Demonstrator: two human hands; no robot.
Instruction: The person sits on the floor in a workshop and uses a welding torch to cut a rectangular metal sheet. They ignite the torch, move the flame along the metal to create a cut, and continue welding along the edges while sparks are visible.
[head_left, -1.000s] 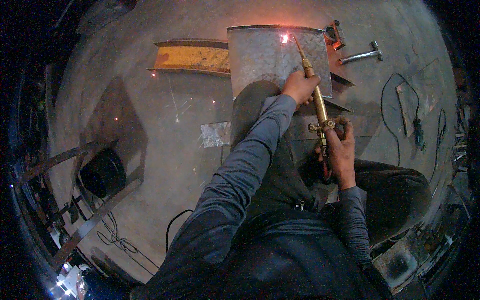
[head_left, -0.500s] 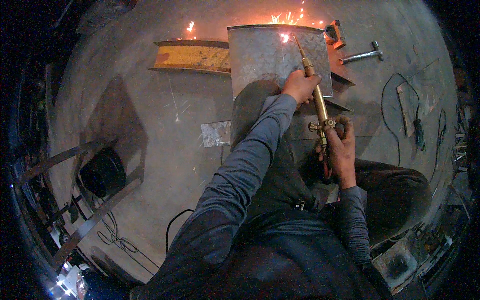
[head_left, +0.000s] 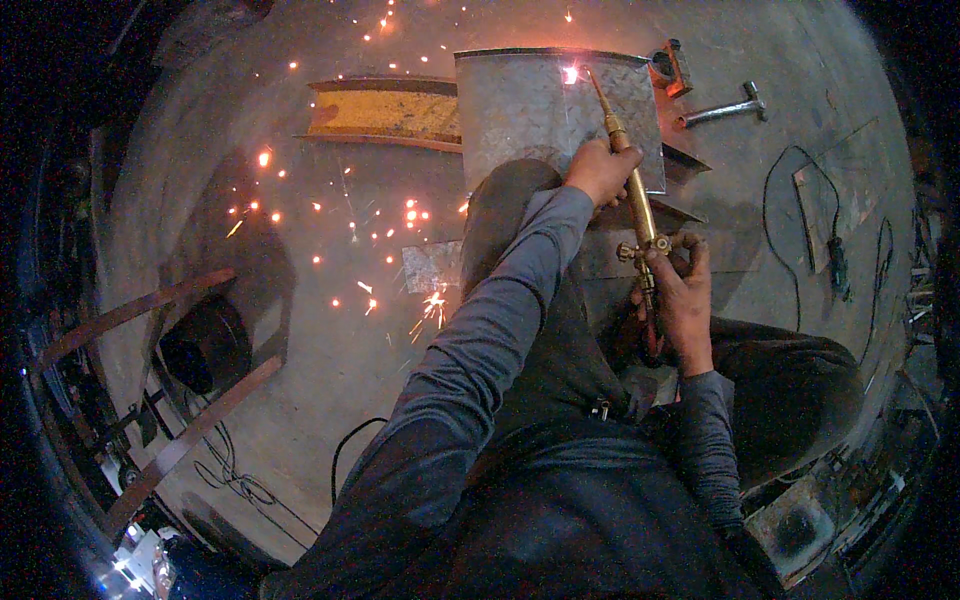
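Observation:
A brass cutting torch point(head_left: 632, 180) runs from my lap up to a grey patterned metal sheet point(head_left: 520, 110) lying on the concrete floor. Its tip burns with a bright flame point(head_left: 571, 74) near the sheet's far edge. My left hand point(head_left: 600, 170) grips the torch tube close to the sheet. My right hand point(head_left: 685, 300) holds the valve end of the torch lower down. Orange sparks point(head_left: 400, 215) are scattered over the floor to the left of my knee.
A yellow steel beam point(head_left: 385, 112) lies left of the sheet. A hammer point(head_left: 722, 108) and a small metal block point(head_left: 670, 66) lie to the right. Cables point(head_left: 790, 240) trail on the right. A dark round object point(head_left: 205, 345) and steel strips point(head_left: 190, 430) sit at lower left.
Sparks that were few and near the sheet's top edge now spray widely across the floor to the left. Both hands and the torch stay in the same place.

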